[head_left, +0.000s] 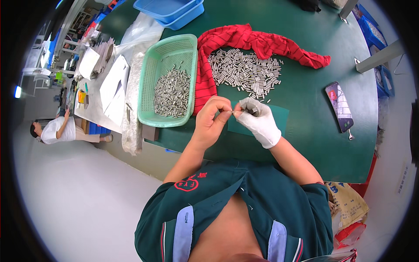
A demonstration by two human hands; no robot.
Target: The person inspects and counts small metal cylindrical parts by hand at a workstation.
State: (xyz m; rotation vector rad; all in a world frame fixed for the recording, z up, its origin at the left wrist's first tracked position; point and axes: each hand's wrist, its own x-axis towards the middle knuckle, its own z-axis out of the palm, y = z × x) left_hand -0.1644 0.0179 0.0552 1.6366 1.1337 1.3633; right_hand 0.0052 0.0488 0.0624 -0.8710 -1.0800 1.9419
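Note:
My bare left hand [213,120] and my right hand [260,124], in a white glove with bare fingertips, meet at the near side of a heap of short metal pins [246,72]. Thumb and forefinger of each hand are pinched together, tip to tip. Whatever lies between them is too small to make out. Beneath the hands is a thin green sheet [279,117] on the dark green table [301,161]. To the left stands a light green plastic basket [146,91] with many similar pins [172,94] inside. A red cloth with dark lines [227,37] curves around the heap.
Blue trays [170,13] stand at the far left. Plastic wrapping [133,87] and white paper [114,89] lie left of the basket. A phone [339,107] rests at the right, near a metal table post [379,56]. Another person [56,129] is farther left.

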